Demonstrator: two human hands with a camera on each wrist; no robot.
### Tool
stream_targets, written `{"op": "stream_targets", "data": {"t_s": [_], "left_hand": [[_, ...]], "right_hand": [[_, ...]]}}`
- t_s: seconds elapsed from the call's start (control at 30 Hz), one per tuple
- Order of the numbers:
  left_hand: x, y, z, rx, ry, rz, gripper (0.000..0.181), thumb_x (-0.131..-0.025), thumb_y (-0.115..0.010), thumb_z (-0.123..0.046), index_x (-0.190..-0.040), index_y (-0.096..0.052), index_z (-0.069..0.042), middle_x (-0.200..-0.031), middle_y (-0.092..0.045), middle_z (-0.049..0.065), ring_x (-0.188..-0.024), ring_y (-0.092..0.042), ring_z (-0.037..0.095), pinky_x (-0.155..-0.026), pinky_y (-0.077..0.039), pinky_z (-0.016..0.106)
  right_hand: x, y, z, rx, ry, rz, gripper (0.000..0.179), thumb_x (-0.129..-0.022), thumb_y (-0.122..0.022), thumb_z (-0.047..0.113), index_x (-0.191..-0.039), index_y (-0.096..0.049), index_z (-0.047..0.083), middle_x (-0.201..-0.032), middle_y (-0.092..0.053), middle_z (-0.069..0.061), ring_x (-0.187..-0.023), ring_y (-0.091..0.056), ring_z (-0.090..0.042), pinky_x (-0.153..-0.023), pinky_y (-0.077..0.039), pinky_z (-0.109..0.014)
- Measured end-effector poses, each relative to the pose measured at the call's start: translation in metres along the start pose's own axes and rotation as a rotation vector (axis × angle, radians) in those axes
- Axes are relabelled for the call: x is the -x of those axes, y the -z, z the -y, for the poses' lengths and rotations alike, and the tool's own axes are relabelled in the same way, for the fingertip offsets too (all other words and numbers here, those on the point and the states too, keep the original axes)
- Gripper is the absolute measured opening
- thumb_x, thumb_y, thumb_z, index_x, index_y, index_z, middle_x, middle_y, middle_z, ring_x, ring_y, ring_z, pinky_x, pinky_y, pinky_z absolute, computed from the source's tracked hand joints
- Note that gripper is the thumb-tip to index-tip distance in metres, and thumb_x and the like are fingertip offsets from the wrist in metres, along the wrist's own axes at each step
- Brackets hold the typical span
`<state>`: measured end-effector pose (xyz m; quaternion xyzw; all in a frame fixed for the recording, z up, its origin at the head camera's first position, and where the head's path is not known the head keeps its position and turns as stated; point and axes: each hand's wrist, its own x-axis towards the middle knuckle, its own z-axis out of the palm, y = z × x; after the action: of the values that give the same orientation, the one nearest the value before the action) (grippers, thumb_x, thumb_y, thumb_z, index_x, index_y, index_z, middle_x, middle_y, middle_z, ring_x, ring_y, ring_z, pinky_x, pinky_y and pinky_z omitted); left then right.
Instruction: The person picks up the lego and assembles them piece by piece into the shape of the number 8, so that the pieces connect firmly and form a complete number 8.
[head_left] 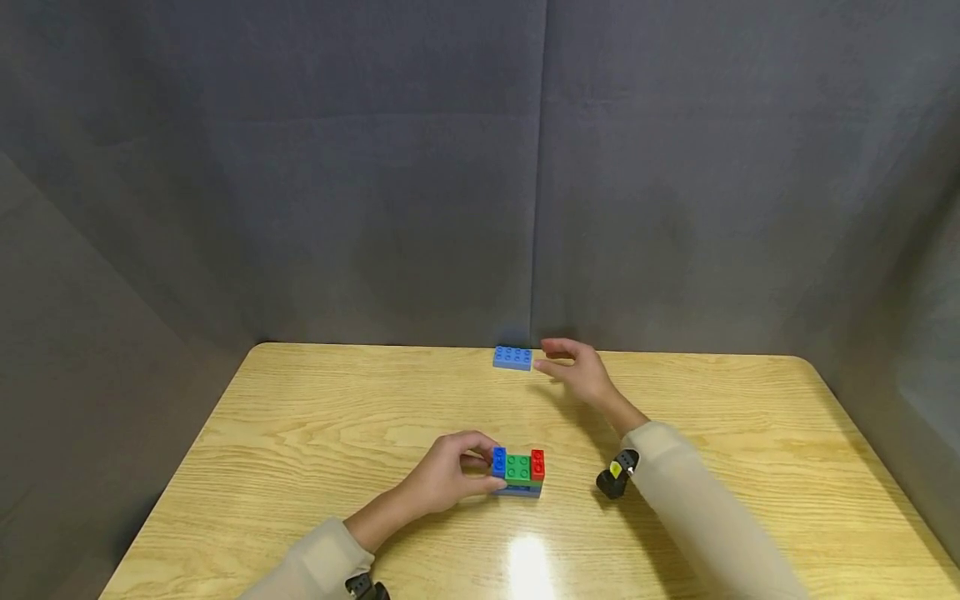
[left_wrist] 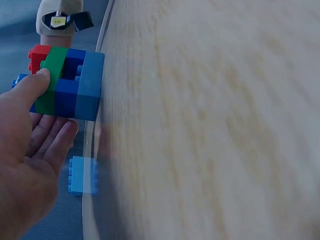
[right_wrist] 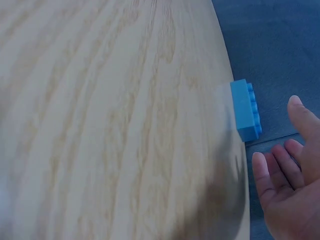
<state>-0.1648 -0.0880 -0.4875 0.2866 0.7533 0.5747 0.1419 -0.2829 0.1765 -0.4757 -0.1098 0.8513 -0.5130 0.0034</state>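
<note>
A stack of toy building bricks (head_left: 517,469) sits on the table in front of me. It has light blue at the bottom, dark blue above, then green, with a small blue and a small red brick on top. My left hand (head_left: 445,475) grips its left end, thumb on the near side and fingers round the far side. In the left wrist view, the thumb presses the green brick (left_wrist: 59,59). Near the table's back edge lies a light blue brick (head_left: 513,358), studs up. My right hand (head_left: 579,371) is just right of it, thumb and fingers apart, holding nothing.
The wooden table (head_left: 337,417) ends at the back against a dark grey curtain (head_left: 420,208), which also runs along both sides. Each wrist wears a small black camera, such as the one on the right (head_left: 617,475).
</note>
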Motion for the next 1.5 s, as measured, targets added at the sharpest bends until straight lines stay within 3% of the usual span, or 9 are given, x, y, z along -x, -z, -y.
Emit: {"op": "stream_targets", "data": {"t_s": [0.2, 0.43, 0.73, 1.0, 1.33, 1.5], "left_hand": [[0.001, 0.0, 0.0, -0.011, 0.005, 0.0, 0.03, -0.078, -0.076, -0.015, -0.105, -0.063, -0.013, -0.102, -0.061, 0.001, -0.096, -0.063, 0.015, -0.081, -0.053, 0.026], [0.001, 0.0, -0.001, -0.01, 0.001, 0.005, 0.03, -0.078, -0.076, -0.016, -0.105, -0.063, -0.013, -0.102, -0.061, 0.001, -0.095, -0.063, 0.014, -0.081, -0.053, 0.026], [0.002, -0.001, -0.001, -0.001, 0.001, 0.006, 0.03, -0.078, -0.076, -0.015, -0.105, -0.063, -0.012, -0.103, -0.061, 0.001, -0.095, -0.063, 0.014, -0.081, -0.053, 0.026], [0.002, -0.001, -0.002, 0.004, 0.007, 0.008, 0.03, -0.078, -0.076, -0.015, -0.104, -0.063, -0.012, -0.103, -0.061, 0.001, -0.094, -0.064, 0.015, -0.08, -0.053, 0.026], [0.002, 0.0, 0.001, 0.001, -0.004, 0.014, 0.03, -0.078, -0.076, -0.016, -0.104, -0.063, -0.013, -0.102, -0.061, 0.001, -0.094, -0.064, 0.015, -0.081, -0.053, 0.026], [0.002, 0.0, 0.0, -0.009, -0.002, 0.012, 0.03, -0.078, -0.077, -0.016, -0.105, -0.063, -0.012, -0.102, -0.061, 0.001, -0.095, -0.063, 0.015, -0.082, -0.053, 0.027]], "right_hand": [[-0.01, -0.01, -0.012, -0.02, -0.036, -0.03, 0.049, -0.085, -0.07, 0.026, -0.127, -0.056, 0.005, -0.12, -0.059, -0.011, -0.107, -0.055, -0.026, -0.078, -0.054, -0.037], [-0.018, -0.019, -0.013, 0.019, -0.017, -0.047, 0.05, -0.083, -0.072, 0.027, -0.124, -0.058, 0.003, -0.119, -0.06, -0.012, -0.104, -0.057, -0.026, -0.089, -0.049, -0.039], [-0.022, -0.027, -0.009, 0.078, -0.04, -0.065, 0.046, -0.082, -0.074, 0.021, -0.122, -0.059, 0.002, -0.119, -0.061, -0.013, -0.102, -0.056, -0.027, -0.088, -0.048, -0.04], [-0.024, -0.035, -0.012, 0.208, -0.041, -0.096, 0.042, -0.081, -0.075, 0.023, -0.118, -0.064, 0.006, -0.115, -0.064, -0.01, -0.102, -0.059, -0.023, -0.087, -0.049, -0.039], [-0.021, -0.036, -0.009, 0.199, -0.086, -0.109, 0.034, -0.083, -0.073, 0.021, -0.114, -0.066, 0.009, -0.112, -0.065, -0.007, -0.098, -0.058, -0.022, -0.085, -0.049, -0.037], [-0.02, -0.034, -0.009, 0.199, -0.049, -0.11, 0.031, -0.083, -0.073, 0.019, -0.111, -0.067, 0.008, -0.106, -0.066, -0.007, -0.092, -0.058, -0.021, -0.081, -0.05, -0.036]]}}
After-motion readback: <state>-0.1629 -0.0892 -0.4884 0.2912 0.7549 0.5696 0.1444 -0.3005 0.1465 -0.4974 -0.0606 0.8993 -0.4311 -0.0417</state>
